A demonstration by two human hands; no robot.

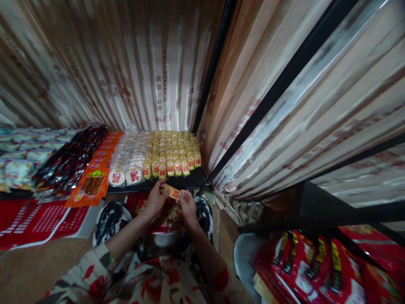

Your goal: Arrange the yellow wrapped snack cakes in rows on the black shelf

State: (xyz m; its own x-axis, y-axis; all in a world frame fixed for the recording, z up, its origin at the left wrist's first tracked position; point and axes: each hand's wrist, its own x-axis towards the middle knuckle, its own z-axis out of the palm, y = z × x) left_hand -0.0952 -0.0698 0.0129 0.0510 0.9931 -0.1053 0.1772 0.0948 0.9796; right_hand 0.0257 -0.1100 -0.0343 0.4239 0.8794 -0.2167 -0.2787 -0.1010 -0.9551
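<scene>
Between my two hands is a small yellow snack packet (172, 192) with a red label. My left hand (155, 198) pinches its left end, and my right hand (187, 205) grips its right end. Just beyond them, rows of similar yellow snack packets (171, 156) stand packed together on a dark low shelf (177, 182). Under my hands, between my knees, sits a red bag (164, 226) with shiny yellowish packets in it; my forearms hide part of it.
Left of the yellow rows lie clear-wrapped white round snacks (126, 158), an orange packet (91, 185), dark glossy packets (72, 160) and white packets (22, 169). Printed curtains (152, 63) and black poles (268, 101) enclose the corner. Red packages (316, 261) stand at lower right.
</scene>
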